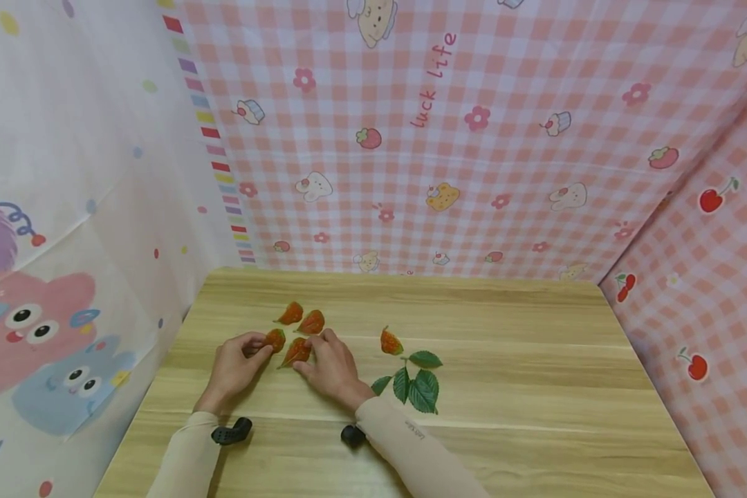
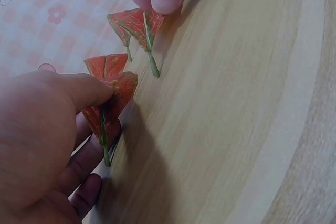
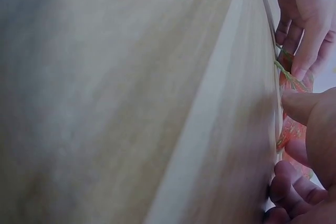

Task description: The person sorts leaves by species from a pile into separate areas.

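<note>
My left hand [image 1: 233, 366] pinches an orange-red leaf [image 1: 277, 339] between thumb and fingers. In the left wrist view that leaf [image 2: 125, 88] has a short green stem pointing down toward the wooden table. Just to the right, my right hand [image 1: 333, 366] holds a second orange-red leaf [image 1: 296, 351] by its edge, thumb at one side. Two more orange-red leaves, one on the left [image 1: 291, 313] and one on the right [image 1: 312, 321], lie right behind these. In the right wrist view the fingers of my right hand [image 3: 315, 145] partly cover the red leaves.
Farther right on the wooden table [image 1: 523, 387] lies another orange-red leaf [image 1: 391, 342]. Several green leaves [image 1: 423, 391] are grouped in front of it, close to the right forearm. Patterned cloth [image 1: 411, 159] hangs behind the table and along both sides.
</note>
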The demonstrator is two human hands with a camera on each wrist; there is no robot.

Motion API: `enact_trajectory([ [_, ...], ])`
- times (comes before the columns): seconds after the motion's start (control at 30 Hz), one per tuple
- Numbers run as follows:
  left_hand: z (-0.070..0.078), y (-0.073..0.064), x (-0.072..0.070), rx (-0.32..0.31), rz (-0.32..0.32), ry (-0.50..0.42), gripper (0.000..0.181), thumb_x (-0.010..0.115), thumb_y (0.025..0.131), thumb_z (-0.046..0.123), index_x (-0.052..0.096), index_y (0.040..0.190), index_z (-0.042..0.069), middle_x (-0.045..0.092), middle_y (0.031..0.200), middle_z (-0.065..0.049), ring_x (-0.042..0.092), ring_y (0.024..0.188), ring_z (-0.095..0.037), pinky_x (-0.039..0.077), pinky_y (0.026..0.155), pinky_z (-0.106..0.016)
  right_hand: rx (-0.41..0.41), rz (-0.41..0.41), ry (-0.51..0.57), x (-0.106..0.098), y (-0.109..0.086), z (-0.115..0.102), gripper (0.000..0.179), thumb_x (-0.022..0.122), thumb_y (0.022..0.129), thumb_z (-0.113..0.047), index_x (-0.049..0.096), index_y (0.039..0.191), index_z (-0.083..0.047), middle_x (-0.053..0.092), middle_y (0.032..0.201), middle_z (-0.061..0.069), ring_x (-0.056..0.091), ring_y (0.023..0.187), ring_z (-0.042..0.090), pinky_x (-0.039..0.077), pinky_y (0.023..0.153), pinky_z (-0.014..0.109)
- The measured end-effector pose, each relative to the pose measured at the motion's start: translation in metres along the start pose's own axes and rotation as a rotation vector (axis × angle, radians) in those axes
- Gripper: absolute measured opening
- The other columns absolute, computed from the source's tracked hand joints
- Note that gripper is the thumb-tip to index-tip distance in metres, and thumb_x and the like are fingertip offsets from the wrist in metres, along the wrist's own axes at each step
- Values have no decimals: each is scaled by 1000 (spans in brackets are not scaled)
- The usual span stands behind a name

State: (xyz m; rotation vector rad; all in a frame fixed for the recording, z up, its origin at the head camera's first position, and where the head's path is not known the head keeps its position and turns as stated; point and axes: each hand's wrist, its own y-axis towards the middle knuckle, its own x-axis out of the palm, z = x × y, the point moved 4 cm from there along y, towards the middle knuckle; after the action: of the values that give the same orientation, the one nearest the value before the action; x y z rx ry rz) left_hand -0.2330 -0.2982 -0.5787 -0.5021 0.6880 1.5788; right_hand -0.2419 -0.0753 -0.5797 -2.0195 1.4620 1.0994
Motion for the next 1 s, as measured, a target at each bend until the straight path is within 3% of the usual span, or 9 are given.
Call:
enact_trajectory([
  [0.77,0,-2,-3,-3,-2,-21,26,80,106,9,78,129,-2,84,116,-22,82,105,-36,60,86,-19,-24,17,-33,-2,-2,-1,41,86,102,-44,79,129,-14,66,119,3,57,85,10,52,76,24],
  [1.0,-1,-2,-5,9,8,-38,26,81,105,10,78,129,0,84,116,-21,82,105,-29,57,86,-13,-31,5,-1,-1,0,2,45,86,102,-43,77,132,-12,67,121,3,60,90,11,54,80,26],
])
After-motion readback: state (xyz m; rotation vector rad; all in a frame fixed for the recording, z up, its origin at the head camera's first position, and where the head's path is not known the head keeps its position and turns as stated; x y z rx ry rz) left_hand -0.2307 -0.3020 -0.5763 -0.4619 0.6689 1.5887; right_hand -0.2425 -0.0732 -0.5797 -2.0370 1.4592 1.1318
